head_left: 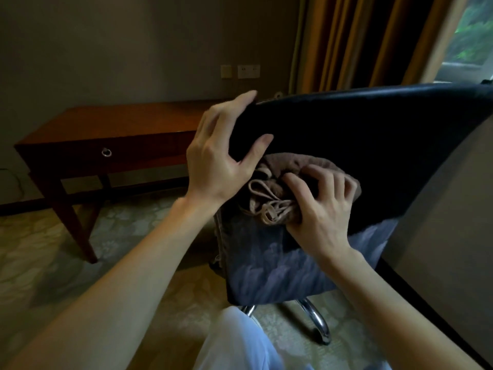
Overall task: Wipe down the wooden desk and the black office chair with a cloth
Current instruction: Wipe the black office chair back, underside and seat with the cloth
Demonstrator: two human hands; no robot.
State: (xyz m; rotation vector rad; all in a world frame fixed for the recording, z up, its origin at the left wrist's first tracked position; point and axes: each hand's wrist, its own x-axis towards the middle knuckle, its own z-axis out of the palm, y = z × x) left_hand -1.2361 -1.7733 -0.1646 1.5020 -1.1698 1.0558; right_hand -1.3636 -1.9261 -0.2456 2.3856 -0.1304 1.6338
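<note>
Hands work at the back of a black leather office chair [373, 145] in a dim carpeted room. The left hand [221, 158] grasps the upper left corner of the backrest, fingers curled over the top edge and thumb pressed against the rear face. Just below and to the right of it, the right hand [317, 206] clutches a crumpled beige-brown terry cloth [269, 190], fingers bent into its folds, holding it against the rear of the backrest. Beyond the left hand stands a dark reddish-brown wooden table [112, 129] with a metal ring pull [106, 152] on its drawer, set against the wall. Below the right hand, a curved chrome chair base [317, 321] meets patterned carpet [40, 249].
</note>
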